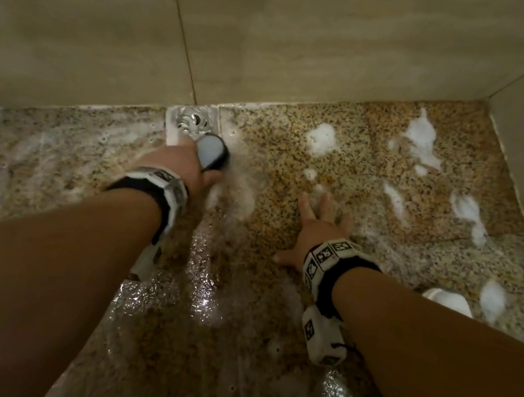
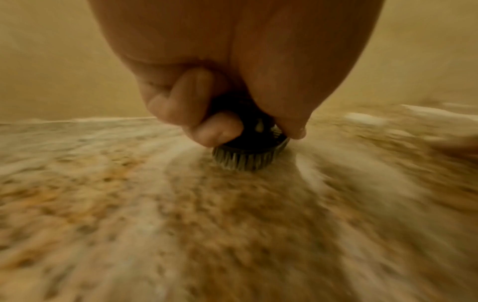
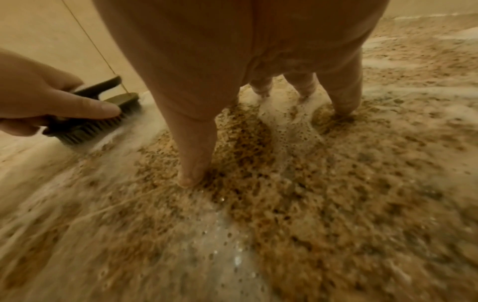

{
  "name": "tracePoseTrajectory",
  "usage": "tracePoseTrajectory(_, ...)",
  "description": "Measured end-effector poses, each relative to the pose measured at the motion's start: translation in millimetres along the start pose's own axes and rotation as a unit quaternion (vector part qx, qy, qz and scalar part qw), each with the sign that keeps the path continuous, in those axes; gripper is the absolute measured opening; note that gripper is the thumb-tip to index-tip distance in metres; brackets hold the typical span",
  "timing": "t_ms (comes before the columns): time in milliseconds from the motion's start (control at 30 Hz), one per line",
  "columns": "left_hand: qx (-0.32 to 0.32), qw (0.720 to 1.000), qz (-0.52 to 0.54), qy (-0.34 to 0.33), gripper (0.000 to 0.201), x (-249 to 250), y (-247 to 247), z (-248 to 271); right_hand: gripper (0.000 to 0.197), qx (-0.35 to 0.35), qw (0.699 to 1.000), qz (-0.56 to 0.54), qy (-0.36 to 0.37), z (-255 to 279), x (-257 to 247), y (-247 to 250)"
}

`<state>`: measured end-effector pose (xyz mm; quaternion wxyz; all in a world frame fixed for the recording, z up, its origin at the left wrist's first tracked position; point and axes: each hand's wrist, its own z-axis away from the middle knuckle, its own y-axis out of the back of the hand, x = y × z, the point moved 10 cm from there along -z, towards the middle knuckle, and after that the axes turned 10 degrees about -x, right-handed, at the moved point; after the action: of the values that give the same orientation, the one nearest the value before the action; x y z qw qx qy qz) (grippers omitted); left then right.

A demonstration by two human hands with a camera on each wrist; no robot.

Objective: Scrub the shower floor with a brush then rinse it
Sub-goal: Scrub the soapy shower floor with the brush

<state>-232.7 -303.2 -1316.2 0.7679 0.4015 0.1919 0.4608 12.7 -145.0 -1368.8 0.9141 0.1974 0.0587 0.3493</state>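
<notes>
Bracing flat on wet floor [image 1: 375,189], right grip [image 1: 317,227] spread; left grip [image 1: 187,166] clutching brush [image 1: 212,156], scrubbing near drain [image 1: 192,120]; foam [image 1: 423,138] far right needing scrubbing next.

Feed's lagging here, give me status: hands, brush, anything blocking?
Left hand grips brush, bristles on wet floor beside drain. Right hand open, fingertips braced on floor. Foam patches unscrubbed; nothing blocking.
</notes>
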Motion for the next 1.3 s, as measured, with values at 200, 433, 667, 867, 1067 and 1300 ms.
tracePoseTrajectory(200,-0.046,0.996,-0.001,-0.077,0.063,52.8,-31.3,28.2,0.133,0.013,1.000,0.002,0.003,-8.3,0.9,-0.2)
tracePoseTrajectory(433,0.009,0.991,0.071,0.111,0.075,-115.1,-13.3,12.5,0.134,0.062,0.995,0.081,0.014,13.4,-23.1,22.3)
tracePoseTrajectory(667,0.044,0.895,0.260,0.361,0.098,-316.7,-52.2,80.2,0.136,0.093,0.995,0.036,0.023,0.9,-83.3,89.4)
tracePoseTrajectory(867,0.061,0.808,0.339,0.478,0.105,-371.2,-65.0,120.4,0.133,0.055,0.997,0.054,0.005,-6.6,-93.2,80.1)
tracePoseTrajectory(1067,0.065,0.854,0.345,0.384,0.079,-311.5,-26.9,63.3,0.134,0.053,0.997,0.064,-0.001,-8.6,-94.1,81.4)
tracePoseTrajectory(1300,0.032,0.927,0.253,0.274,0.078,-200.3,14.9,3.3,0.131,0.028,0.999,0.035,0.009,-5.7,-92.9,77.5)
